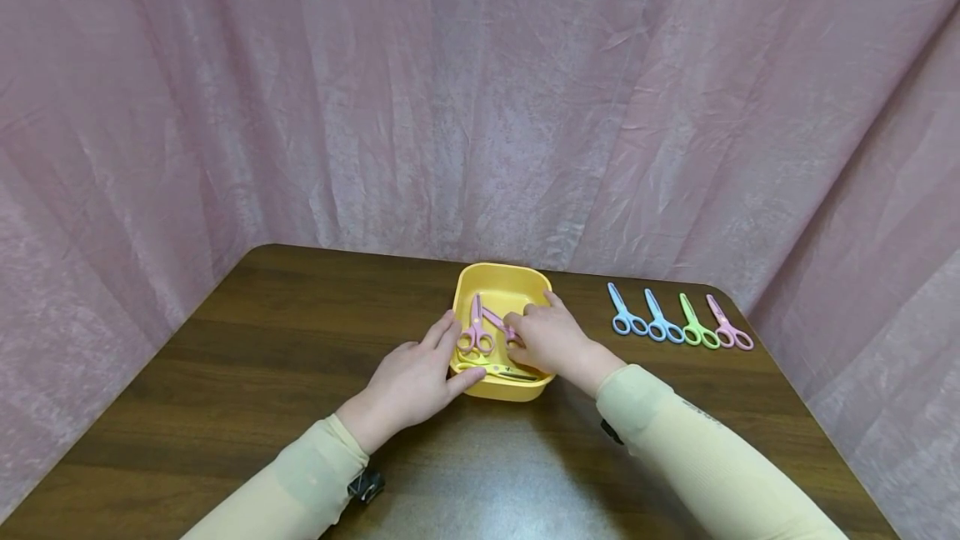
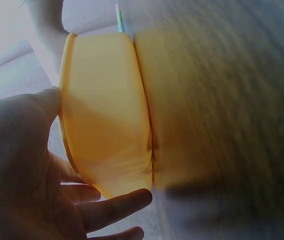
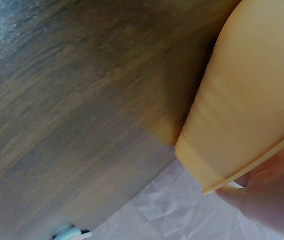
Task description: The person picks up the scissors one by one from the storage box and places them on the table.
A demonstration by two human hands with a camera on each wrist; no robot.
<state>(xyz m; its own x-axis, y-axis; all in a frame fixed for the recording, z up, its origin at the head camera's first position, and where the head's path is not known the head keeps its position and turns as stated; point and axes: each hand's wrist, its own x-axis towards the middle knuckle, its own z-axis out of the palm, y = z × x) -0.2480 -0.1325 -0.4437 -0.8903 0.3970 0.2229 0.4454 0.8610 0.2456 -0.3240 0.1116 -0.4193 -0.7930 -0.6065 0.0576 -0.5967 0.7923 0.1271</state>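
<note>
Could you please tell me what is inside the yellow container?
Inside the yellow container, two pairs of pink scissors and one pair of yellow scissors can be seen. The right hand partly covers one pink pair; anything else beneath it or the left hand is hidden.

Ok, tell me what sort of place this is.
Probably an indoor, curtained-off table workspace; which room, I can't tell. Pink curtains hang behind a wood-grain table, which bears a yellow container holding scissors.
</note>
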